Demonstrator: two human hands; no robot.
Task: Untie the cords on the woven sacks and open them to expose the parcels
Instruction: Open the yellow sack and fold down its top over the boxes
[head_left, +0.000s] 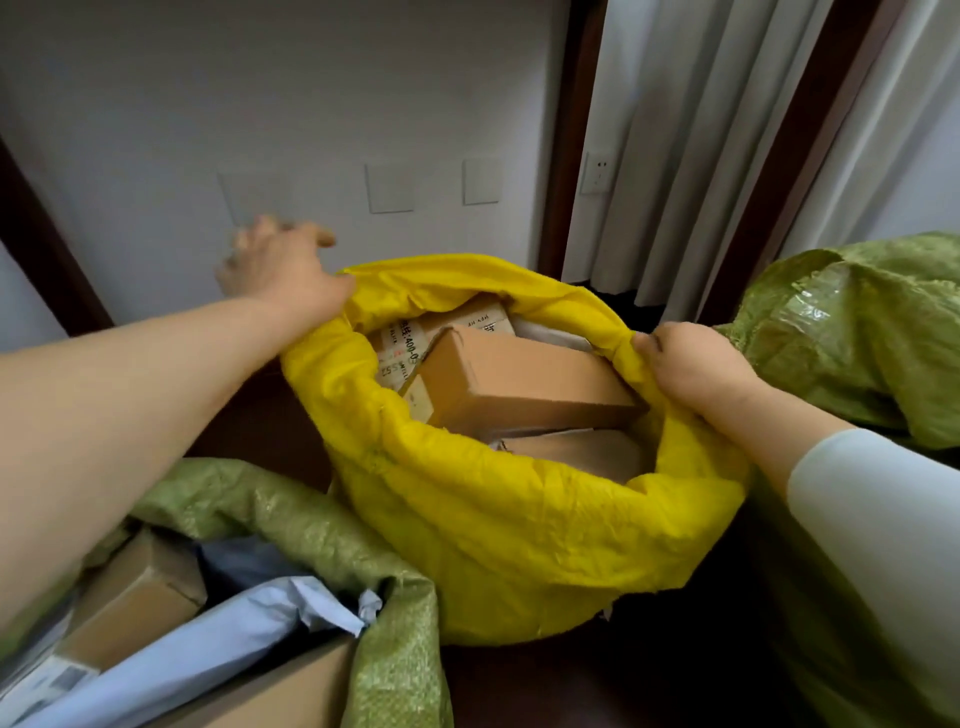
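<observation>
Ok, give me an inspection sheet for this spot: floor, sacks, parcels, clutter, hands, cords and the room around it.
Surface: dark floor, mostly covered by sacks.
Job's things: yellow sack open, rim rolled down, brown boxes showing inside; green sack at lower left open, with boxes and a pale blue mailer showing; green sack at right crumpled, its mouth not visible.
Clutter: nothing seen.
Grips: left hand at the yellow sack's far left rim, blurred; right hand closed on its right rim.
Cords: nothing seen.
Surroundings: white wall, socket, white curtains, dark wood frame.
</observation>
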